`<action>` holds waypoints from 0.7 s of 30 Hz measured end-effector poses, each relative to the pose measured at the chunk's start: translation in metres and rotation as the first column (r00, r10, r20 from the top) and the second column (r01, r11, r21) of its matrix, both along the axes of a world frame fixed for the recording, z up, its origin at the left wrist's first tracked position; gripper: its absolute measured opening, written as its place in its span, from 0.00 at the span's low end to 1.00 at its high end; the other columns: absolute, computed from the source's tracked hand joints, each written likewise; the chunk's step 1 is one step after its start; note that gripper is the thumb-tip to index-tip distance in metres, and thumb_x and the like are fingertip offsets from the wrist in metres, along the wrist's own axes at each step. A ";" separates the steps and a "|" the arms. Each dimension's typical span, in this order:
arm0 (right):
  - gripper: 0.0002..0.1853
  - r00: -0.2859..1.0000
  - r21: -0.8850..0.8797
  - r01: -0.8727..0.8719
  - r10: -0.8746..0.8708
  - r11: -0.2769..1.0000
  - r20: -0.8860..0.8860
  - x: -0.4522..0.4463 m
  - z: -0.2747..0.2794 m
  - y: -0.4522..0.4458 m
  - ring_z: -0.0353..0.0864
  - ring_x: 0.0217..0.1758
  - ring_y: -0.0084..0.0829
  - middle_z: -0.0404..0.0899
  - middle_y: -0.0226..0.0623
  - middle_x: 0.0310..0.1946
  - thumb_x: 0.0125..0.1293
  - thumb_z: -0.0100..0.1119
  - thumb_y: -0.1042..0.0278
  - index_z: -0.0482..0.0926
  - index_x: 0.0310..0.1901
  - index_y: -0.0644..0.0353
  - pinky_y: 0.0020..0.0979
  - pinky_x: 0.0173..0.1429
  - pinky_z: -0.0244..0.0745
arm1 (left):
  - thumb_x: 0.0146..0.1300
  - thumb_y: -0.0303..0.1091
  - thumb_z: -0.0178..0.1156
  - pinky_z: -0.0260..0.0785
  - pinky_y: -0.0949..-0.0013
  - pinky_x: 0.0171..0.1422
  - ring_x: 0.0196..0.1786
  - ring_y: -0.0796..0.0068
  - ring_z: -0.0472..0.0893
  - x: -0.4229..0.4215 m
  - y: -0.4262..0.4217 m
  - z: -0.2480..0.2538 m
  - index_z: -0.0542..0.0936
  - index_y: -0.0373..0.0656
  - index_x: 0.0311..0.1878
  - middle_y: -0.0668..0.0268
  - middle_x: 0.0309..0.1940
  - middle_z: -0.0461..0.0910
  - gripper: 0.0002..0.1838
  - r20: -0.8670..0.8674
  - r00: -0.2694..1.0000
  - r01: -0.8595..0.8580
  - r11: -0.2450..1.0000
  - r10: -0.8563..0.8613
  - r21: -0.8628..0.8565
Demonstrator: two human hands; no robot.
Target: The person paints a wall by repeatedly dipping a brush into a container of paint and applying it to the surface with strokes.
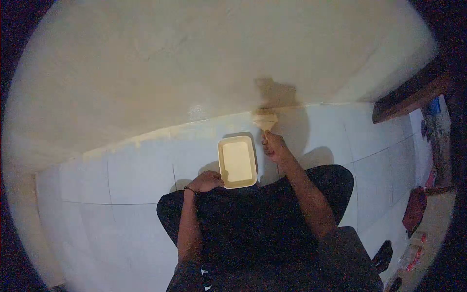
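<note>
My right hand [275, 147] is closed around the handle of a wide paintbrush [265, 120]. Its bristles are at the line where the wall meets the floor. In front of my lap is a cream rectangular paint tray [237, 186] with rounded corners, containing pale yellow paint [238, 159]. My left hand [206, 181], with a dark band at the wrist, grips the tray's near left corner; its fingertips are partly hidden.
A cream wall [194, 58] rises ahead, with uneven yellowish paint marks [136, 144] along its foot. White floor tiles [136, 180] surround my crossed legs [253, 219]. To the right are a dark wooden piece [408, 92], a red item [414, 209] and a black item [383, 255].
</note>
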State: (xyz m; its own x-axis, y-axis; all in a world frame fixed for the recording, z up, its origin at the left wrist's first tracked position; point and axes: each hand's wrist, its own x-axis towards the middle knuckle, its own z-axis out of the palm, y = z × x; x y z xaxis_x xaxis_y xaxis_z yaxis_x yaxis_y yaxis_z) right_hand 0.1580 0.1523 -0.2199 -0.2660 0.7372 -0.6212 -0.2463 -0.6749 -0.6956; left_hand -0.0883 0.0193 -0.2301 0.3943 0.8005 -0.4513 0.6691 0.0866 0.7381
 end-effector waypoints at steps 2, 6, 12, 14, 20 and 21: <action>0.12 0.983 0.033 0.001 0.005 0.999 -0.182 0.002 0.013 -0.001 0.53 0.08 0.14 0.63 0.24 0.15 0.61 0.44 0.55 0.67 0.31 0.56 0.15 0.09 0.49 | 0.48 0.42 0.53 0.65 0.65 0.47 0.40 0.63 0.75 -0.003 -0.002 -0.015 0.76 0.37 0.36 0.57 0.36 0.76 0.18 -0.015 1.000 0.024 0.999 -0.023 0.043; 0.13 0.989 0.025 -0.022 0.025 0.999 -0.148 0.001 0.058 -0.010 0.53 0.08 0.13 0.63 0.24 0.15 0.60 0.46 0.55 0.67 0.30 0.56 0.14 0.09 0.49 | 0.49 0.44 0.52 0.65 0.66 0.47 0.39 0.66 0.75 -0.006 -0.002 -0.049 0.76 0.38 0.37 0.59 0.34 0.77 0.19 0.163 0.985 -0.051 0.997 0.059 -0.056; 0.14 0.997 0.351 -0.026 0.001 0.936 0.072 -0.002 0.144 -0.037 0.56 0.10 0.12 0.62 0.23 0.16 0.59 0.48 0.55 0.68 0.33 0.59 0.13 0.09 0.49 | 0.48 0.44 0.52 0.65 0.66 0.46 0.38 0.66 0.75 -0.003 -0.004 -0.085 0.76 0.37 0.36 0.58 0.32 0.77 0.19 0.281 0.951 -0.145 0.989 0.131 0.031; 0.15 0.994 0.429 0.044 -0.084 0.902 0.074 -0.007 0.171 -0.038 0.56 0.11 0.12 0.61 0.23 0.15 0.59 0.48 0.55 0.69 0.36 0.60 0.13 0.10 0.50 | 0.48 0.44 0.52 0.65 0.66 0.45 0.38 0.65 0.75 -0.002 -0.003 -0.077 0.76 0.37 0.35 0.58 0.31 0.77 0.19 0.209 0.973 -0.119 0.990 0.102 0.070; 0.16 0.999 0.657 0.048 -0.047 0.753 -0.020 -0.012 0.258 -0.037 0.54 0.10 0.11 0.62 0.24 0.16 0.60 0.46 0.55 0.68 0.40 0.61 0.13 0.10 0.47 | 0.47 0.45 0.51 0.65 0.65 0.45 0.37 0.63 0.75 -0.007 -0.003 -0.047 0.76 0.37 0.32 0.57 0.30 0.77 0.19 0.195 0.978 -0.079 0.997 0.078 0.000; 0.16 0.997 0.732 0.044 -0.076 0.680 0.011 -0.014 0.267 -0.035 0.53 0.10 0.11 0.62 0.24 0.16 0.61 0.45 0.56 0.67 0.41 0.62 0.13 0.11 0.46 | 0.46 0.45 0.51 0.65 0.65 0.45 0.37 0.63 0.75 -0.007 -0.003 -0.048 0.76 0.37 0.32 0.57 0.30 0.77 0.19 0.196 0.978 -0.076 0.997 0.071 0.016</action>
State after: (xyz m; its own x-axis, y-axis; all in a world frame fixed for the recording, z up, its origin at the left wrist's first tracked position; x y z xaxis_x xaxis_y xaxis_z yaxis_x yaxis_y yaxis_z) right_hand 0.1444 0.1177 0.0475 -0.1940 0.9745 0.1131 -0.2315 0.0666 -0.9706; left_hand -0.0953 0.0166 -0.2779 0.4125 0.8398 -0.3530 0.5047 0.1119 0.8560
